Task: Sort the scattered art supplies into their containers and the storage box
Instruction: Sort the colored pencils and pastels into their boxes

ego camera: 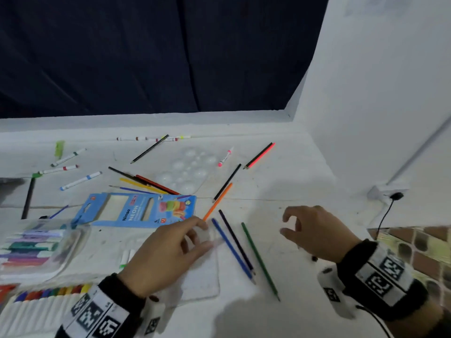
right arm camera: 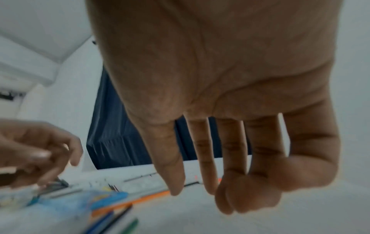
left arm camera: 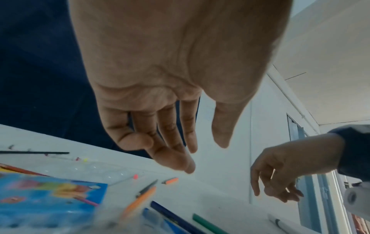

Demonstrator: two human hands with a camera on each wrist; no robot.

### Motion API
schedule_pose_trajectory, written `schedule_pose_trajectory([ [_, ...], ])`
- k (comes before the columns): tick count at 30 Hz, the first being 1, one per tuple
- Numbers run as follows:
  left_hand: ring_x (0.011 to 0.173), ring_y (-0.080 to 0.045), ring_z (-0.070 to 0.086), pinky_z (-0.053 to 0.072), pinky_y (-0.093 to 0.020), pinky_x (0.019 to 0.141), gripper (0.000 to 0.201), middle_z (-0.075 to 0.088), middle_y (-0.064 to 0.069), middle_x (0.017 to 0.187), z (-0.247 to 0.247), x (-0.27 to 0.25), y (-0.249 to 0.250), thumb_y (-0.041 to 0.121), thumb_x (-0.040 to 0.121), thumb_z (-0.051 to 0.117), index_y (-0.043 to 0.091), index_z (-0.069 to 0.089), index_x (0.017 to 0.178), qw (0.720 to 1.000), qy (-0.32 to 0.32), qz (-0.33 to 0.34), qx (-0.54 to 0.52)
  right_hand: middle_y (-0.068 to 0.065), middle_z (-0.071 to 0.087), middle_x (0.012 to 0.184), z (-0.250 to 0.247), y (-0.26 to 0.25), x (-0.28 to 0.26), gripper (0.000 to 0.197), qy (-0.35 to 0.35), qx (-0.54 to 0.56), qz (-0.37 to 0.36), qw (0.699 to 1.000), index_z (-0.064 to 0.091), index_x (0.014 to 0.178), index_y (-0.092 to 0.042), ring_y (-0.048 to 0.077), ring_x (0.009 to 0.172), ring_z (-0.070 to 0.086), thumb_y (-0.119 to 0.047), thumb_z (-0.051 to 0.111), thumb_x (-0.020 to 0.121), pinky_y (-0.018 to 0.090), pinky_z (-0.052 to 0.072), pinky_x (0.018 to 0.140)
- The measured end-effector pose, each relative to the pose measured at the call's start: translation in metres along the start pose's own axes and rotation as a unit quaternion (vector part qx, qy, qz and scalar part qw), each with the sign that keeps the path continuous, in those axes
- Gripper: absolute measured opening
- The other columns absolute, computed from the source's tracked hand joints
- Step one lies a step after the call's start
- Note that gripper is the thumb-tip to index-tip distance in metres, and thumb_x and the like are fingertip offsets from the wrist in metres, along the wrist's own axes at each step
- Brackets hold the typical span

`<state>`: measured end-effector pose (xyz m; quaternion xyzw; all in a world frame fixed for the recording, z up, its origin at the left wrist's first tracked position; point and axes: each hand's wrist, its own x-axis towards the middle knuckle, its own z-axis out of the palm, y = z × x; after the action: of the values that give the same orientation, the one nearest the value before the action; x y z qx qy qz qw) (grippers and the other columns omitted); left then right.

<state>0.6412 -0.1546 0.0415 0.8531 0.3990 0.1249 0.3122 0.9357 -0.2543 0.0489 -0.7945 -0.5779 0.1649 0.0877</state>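
My left hand is low over the white table, and its thumb and fingertips pinch the far corner of a flat clear plastic lid. In the left wrist view that hand shows nearly straight fingers. Just to its right lie a blue pencil, a dark pencil and a green pencil. An orange pencil points at the blue pencil box. My right hand hovers right of the green pencil, fingers loosely curled and holding nothing; the right wrist view confirms this.
A clear case of markers and a tray of crayons sit at the near left. More markers and pencils are scattered toward the back, around a clear paint palette. A white wall with a socket and cable stands to the right.
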Motion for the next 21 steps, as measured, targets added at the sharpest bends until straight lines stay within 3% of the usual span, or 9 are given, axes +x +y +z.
schedule_pose_trajectory([
  [3, 0.07, -0.012, 0.063, 0.049, -0.024, 0.064, 0.014, 0.064, 0.016, 0.085, 0.026, 0.014, 0.025, 0.048, 0.089, 0.066, 0.04, 0.061, 0.098, 0.999, 0.014, 0.032, -0.029, -0.007, 0.061, 0.084, -0.001, 0.049, -0.006, 0.03, -0.008, -0.062, 0.05, 0.997, 0.058, 0.107, -0.027, 0.016, 0.08, 0.059, -0.052, 0.058, 0.09, 0.03, 0.048, 0.072],
  [8, 0.071, -0.014, 0.062, 0.051, -0.025, 0.064, 0.008, 0.065, 0.011, 0.081, 0.057, 0.038, 0.047, 0.04, 0.091, 0.069, 0.035, 0.064, 0.095, 0.998, 0.023, 0.036, -0.045, -0.005, 0.051, 0.078, 0.005, 0.091, -0.005, 0.046, -0.04, -0.069, 0.075, 0.994, 0.047, 0.11, -0.02, 0.023, 0.077, 0.056, -0.059, 0.058, 0.088, 0.032, 0.046, 0.067],
  [12, 0.071, -0.012, 0.062, 0.049, -0.019, 0.062, 0.007, 0.064, 0.015, 0.081, 0.066, 0.056, 0.057, 0.041, 0.09, 0.07, 0.036, 0.065, 0.092, 0.998, 0.021, 0.025, -0.061, 0.0, 0.06, 0.084, 0.013, 0.098, 0.009, 0.044, -0.059, 0.024, 0.045, 0.997, 0.042, 0.116, -0.018, 0.022, 0.075, 0.06, -0.036, 0.068, 0.085, 0.025, 0.041, 0.055],
  [14, 0.068, -0.011, 0.061, 0.049, -0.018, 0.061, 0.008, 0.064, 0.014, 0.079, 0.067, 0.068, 0.06, 0.042, 0.09, 0.069, 0.036, 0.065, 0.092, 0.997, 0.027, 0.02, -0.065, 0.004, 0.061, 0.083, 0.014, 0.097, 0.017, 0.048, -0.064, 0.058, 0.034, 0.996, 0.04, 0.12, -0.017, 0.025, 0.072, 0.059, -0.024, 0.068, 0.081, 0.031, 0.048, 0.06],
  [17, 0.063, -0.008, 0.058, 0.047, -0.019, 0.059, 0.008, 0.063, 0.008, 0.078, 0.06, 0.09, 0.065, 0.04, 0.09, 0.07, 0.035, 0.065, 0.093, 0.996, 0.038, 0.008, -0.083, 0.006, 0.061, 0.083, 0.011, 0.096, 0.031, 0.054, -0.069, 0.073, 0.024, 0.995, 0.038, 0.125, -0.015, 0.028, 0.074, 0.062, -0.021, 0.067, 0.08, 0.038, 0.053, 0.068],
  [21, 0.058, -0.003, 0.053, 0.044, -0.014, 0.058, 0.009, 0.066, 0.004, 0.081, 0.045, 0.125, 0.061, 0.038, 0.09, 0.071, 0.034, 0.064, 0.095, 0.993, 0.084, -0.013, -0.084, 0.006, 0.063, 0.087, -0.009, 0.083, 0.055, 0.055, -0.038, 0.165, 0.005, 0.986, 0.038, 0.125, -0.022, 0.021, 0.064, 0.063, -0.019, 0.07, 0.08, 0.033, 0.057, 0.061],
])
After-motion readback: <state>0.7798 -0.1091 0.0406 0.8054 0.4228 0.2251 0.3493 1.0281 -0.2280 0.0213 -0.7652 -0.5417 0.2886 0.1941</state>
